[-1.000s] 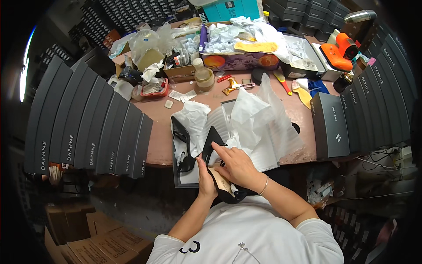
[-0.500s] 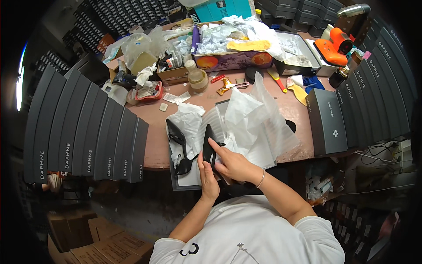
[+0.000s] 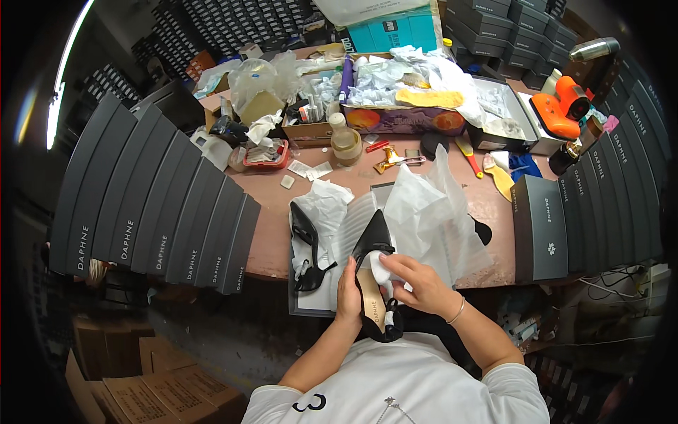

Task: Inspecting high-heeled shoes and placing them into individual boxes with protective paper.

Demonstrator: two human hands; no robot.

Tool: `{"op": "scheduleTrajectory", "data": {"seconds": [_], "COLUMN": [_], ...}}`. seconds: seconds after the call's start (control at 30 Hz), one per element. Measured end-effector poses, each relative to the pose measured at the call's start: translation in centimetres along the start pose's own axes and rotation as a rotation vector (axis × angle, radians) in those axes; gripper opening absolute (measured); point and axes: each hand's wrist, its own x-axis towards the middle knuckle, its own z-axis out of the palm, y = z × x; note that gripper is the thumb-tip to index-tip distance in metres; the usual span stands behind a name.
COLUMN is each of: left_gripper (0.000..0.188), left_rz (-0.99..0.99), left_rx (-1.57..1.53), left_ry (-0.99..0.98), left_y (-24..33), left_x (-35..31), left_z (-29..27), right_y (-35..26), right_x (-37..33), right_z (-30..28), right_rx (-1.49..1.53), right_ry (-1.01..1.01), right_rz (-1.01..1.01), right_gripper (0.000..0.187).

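Observation:
My left hand (image 3: 348, 295) is wrapped round the side of a black pointed-toe shoe (image 3: 373, 237), its beige insole turned up and its heel end towards me. A white wad of paper (image 3: 379, 268) sits at the shoe's opening. My right hand (image 3: 421, 286) pinches this wad with bent fingers. Beneath my hands lies an open shoe box (image 3: 292, 300) lined with white tissue paper (image 3: 417, 205). In its left part rests a matching black shoe (image 3: 305, 230) on its side, beside crumpled paper.
Tall stacks of dark grey shoe boxes stand at the left (image 3: 152, 201) and right (image 3: 600, 184). Along the back are a carton of crumpled paper (image 3: 406, 120), a round bottle (image 3: 345, 145), an orange device (image 3: 558, 113) and a yellow-and-red brush (image 3: 469, 157). Brown cartons (image 3: 166, 396) lie lower left.
The shoe in my hands has turned from sole or side view to opening upward. A white wad now shows under my right fingers. The whole view has shifted slightly.

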Motion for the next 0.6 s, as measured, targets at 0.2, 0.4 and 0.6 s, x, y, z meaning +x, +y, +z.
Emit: {"op": "scheduleTrajectory", "data": {"seconds": [0.2, 0.4, 0.6], "left_gripper": [0.065, 0.075, 0.069], "left_rz": [-0.109, -0.058, -0.044], "left_rx": [-0.203, -0.137, -0.099], "left_ry": [0.019, -0.062, -0.072], "left_y": [1.3, 1.0, -0.4], "left_x": [1.3, 0.4, -1.1], "left_z": [-3.0, -4.7, -2.9], "right_y": [1.7, 11.7, 0.0], "right_x": [-0.3, -2.3, 3.3], "right_z": [-1.7, 4.1, 3.0], "right_rx": [-0.155, -0.975, -0.509], "right_ry": [0.238, -0.111, -0.217], "right_rz": [0.062, 0.155, -0.133], "right_gripper": [0.061, 0.046, 0.024]}}
